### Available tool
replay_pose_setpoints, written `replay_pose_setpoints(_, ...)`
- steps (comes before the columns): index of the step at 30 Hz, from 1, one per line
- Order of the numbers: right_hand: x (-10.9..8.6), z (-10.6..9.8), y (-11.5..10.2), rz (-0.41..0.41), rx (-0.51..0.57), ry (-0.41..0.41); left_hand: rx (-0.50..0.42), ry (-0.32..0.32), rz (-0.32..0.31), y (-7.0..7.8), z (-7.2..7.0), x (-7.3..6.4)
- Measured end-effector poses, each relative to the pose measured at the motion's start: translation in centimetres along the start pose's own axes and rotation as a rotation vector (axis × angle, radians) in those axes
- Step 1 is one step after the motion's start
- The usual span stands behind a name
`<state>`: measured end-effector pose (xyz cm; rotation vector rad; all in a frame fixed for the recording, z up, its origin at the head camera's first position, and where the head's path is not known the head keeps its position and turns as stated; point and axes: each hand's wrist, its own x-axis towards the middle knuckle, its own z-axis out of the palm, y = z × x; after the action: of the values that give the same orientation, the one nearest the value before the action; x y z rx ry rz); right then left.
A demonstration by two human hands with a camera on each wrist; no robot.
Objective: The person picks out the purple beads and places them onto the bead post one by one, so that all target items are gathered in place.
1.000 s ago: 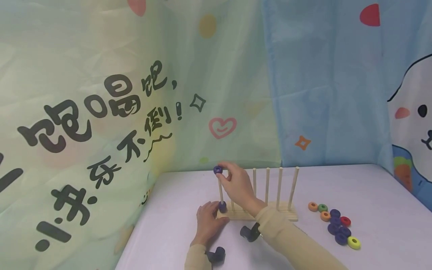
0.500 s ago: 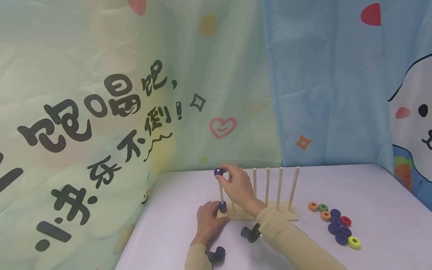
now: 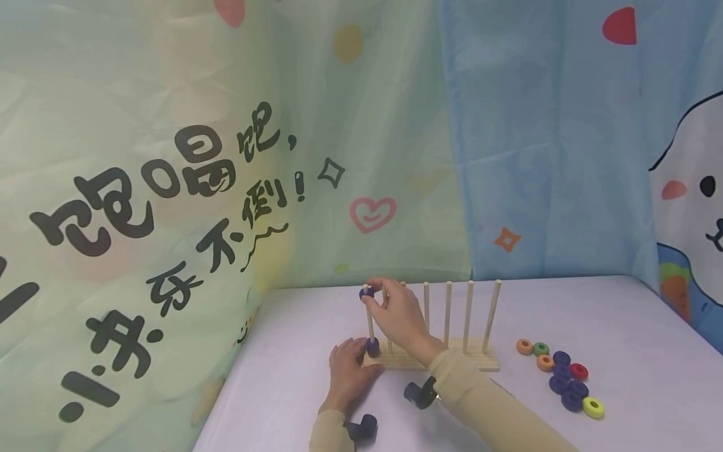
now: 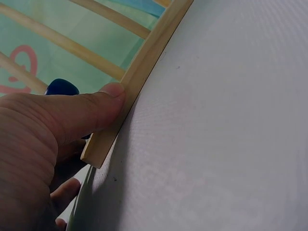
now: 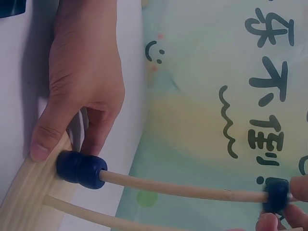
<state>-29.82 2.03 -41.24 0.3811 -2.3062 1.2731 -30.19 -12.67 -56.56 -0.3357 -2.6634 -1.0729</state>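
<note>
A wooden peg stand (image 3: 486, 362) with a row of upright pegs stands on the table. My left hand (image 3: 349, 371) grips its left end, thumb (image 4: 108, 98) on the front edge and fingers behind. Two dark blue rings (image 5: 81, 169) sit stacked at the foot of the leftmost peg (image 5: 183, 187). My right hand (image 3: 403, 314) pinches another dark blue ring (image 3: 366, 294) between thumb and fingers. That ring is around the same peg near its top, and the peg's tip shows above it. In the right wrist view the held ring (image 5: 276, 196) is slightly blurred.
Right of the stand lies a loose group of rings: several dark blue ones (image 3: 572, 400), two orange (image 3: 524, 346), one green (image 3: 541, 349), one red (image 3: 578, 371) and one yellow (image 3: 594, 407). A printed curtain (image 3: 361, 157) hangs behind the white table (image 3: 271, 376).
The ring in my right hand has come down over the tip of the leftmost peg and slid a little lower. My left hand has stayed on the stand.
</note>
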Motion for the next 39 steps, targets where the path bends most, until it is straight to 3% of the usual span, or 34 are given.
replay_pose_setpoints(10, 0.0, -0.1, 0.1, -0.007, 0.013, -0.009, 0.004, -0.007, -0.010, -0.2, 0.1, 0.1)
replay_pose_setpoints(20, 0.1, -1.5, -1.2, -0.031, 0.081, 0.029, 0.003, -0.015, -0.019, -0.1, 0.1, 0.1)
replay_pose_setpoints(29, -1.0, -2.3, -1.1, -0.067, 0.091, -0.051, 0.009, -0.005, -0.008, -0.2, 0.1, 0.1)
replay_pose_setpoints(39, -3.3, -1.9, 1.1, 0.026, 0.115, -0.059, 0.013, 0.006, 0.007, -0.3, 0.1, 0.1)
